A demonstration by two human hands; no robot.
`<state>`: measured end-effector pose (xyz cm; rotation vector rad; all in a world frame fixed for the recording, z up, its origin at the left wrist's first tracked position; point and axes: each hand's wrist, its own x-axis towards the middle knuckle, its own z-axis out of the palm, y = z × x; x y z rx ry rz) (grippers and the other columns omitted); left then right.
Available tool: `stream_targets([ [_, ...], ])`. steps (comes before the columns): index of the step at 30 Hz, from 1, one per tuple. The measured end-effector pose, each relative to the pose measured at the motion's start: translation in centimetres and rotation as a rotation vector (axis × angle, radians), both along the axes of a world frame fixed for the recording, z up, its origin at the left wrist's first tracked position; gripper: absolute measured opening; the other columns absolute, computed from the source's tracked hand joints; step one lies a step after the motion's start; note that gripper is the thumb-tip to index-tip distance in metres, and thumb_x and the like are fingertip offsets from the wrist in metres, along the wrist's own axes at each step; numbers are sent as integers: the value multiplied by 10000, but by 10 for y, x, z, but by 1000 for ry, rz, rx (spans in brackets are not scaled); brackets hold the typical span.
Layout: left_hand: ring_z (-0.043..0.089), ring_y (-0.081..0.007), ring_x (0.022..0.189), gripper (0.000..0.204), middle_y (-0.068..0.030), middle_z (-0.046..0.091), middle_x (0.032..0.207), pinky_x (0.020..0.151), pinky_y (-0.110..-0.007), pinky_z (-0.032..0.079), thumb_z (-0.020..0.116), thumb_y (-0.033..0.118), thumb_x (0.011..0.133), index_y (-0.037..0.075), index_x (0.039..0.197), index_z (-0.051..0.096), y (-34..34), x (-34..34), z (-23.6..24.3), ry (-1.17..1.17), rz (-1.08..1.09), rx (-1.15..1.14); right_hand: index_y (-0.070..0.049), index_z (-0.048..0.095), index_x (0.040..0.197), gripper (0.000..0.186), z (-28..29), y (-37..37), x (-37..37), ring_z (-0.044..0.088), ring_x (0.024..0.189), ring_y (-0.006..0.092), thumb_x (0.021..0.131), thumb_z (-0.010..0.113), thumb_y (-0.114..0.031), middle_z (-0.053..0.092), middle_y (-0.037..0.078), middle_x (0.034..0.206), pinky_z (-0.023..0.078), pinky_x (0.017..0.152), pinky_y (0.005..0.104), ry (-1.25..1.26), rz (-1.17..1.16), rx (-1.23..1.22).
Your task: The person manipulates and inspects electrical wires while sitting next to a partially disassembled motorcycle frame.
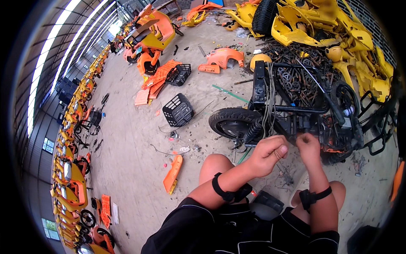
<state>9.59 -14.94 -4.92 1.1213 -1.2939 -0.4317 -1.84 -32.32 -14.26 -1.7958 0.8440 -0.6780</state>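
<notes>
I crouch at a stripped black scooter frame (296, 108), and both my hands are at its near side. My left hand (267, 155) is closed in a fist, thumb on top, just below the hanging grey cables (269, 99). Whatever it grips is too small or hidden to name. My right hand (308, 147) is closed too, fingertips bent down against the frame's lower parts, and what lies in them is hidden. The rear wheel (231, 122), with its black tyre, is left of my hands, beside a coil-spring shock absorber (254, 130).
Behind the frame lies a heap of rusty metal parts (300, 78), with yellow body panels (359, 59) piled beyond. Black plastic crates (178, 111) and orange panels (173, 171) lie leftward. A yellow-orange scooter (152, 38) stands farther back; rows of scooters (72, 186) line the left wall.
</notes>
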Motion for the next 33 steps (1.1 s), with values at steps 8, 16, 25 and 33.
stream_targets([
  [8, 483, -164, 677, 319, -71, 521, 754, 625, -289, 403, 477, 198, 1001, -6, 757, 506, 1, 0, -1, 83, 9, 0, 10, 647, 783, 113, 6, 3, -2, 544, 598, 91, 768, 644, -102, 614, 43, 648, 433, 558, 263, 59, -29, -31],
  [16, 467, -170, 668, 336, -75, 522, 752, 630, -292, 386, 473, 218, 1002, 11, 741, 519, 11, 0, 18, 86, 79, -151, 22, 646, 793, 137, -16, -11, -8, 560, 582, 131, 760, 635, -110, 608, 71, 638, 440, 566, 288, 117, -119, -130],
  [25, 407, -107, 649, 346, -69, 502, 798, 592, -236, 343, 449, 278, 1020, 17, 805, 524, 7, 21, 8, 398, 24, -57, 43, 645, 843, 277, 5, -2, -16, 606, 603, 165, 911, 597, -221, 630, 102, 652, 461, 587, 316, 223, 104, 21],
  [33, 444, -76, 656, 329, -17, 566, 822, 574, -205, 357, 465, 296, 1017, 52, 819, 560, -13, 24, -2, 473, -44, 145, 6, 651, 958, 171, 13, -7, -21, 639, 713, 174, 896, 618, -150, 664, 118, 788, 484, 673, 298, 230, 208, -298],
])
